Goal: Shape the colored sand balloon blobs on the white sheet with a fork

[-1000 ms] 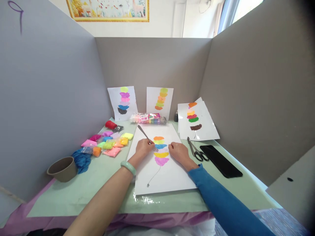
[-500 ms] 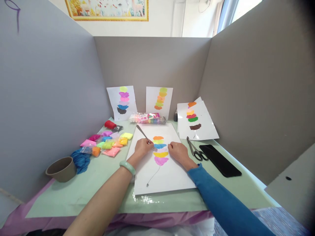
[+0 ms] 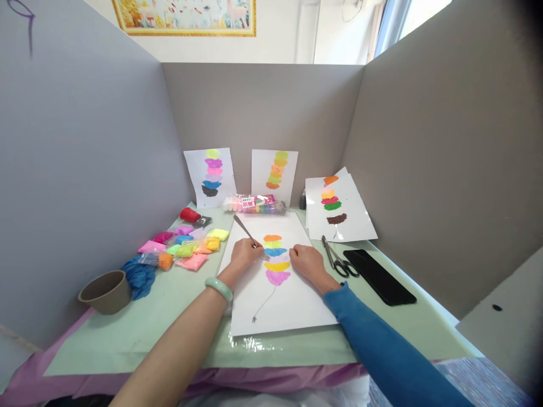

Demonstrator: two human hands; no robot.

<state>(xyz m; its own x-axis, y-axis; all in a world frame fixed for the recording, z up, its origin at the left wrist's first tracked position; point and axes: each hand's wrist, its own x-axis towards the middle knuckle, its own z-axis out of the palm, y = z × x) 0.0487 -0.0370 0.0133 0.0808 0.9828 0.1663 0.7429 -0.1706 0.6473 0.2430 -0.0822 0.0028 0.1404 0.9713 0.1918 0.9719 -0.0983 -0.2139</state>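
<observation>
- A white sheet of paper (image 3: 275, 294) lies flat on the table (image 3: 127, 333) right in front of you, carrying a column of smeared clay patches (image 3: 275, 259): orange on top, then yellow, blue, pale, yellow and pink, with a thin drawn line trailing below.
- The column looks mostly laid down; the fork's tines rest at the blue and pale patches, so the texturing appears under way there.
- Your left hand (image 3: 245, 252) is clamped around a metal fork (image 3: 251, 238), handle angled up and away to the left.
- Your right hand (image 3: 309, 262), sleeved in blue, lies flat on the paper just beside the patches, fingers loosely together, holding nothing.
- Bright clay packets (image 3: 186, 246) lie to the left, scissors (image 3: 337, 257) to the right.
</observation>
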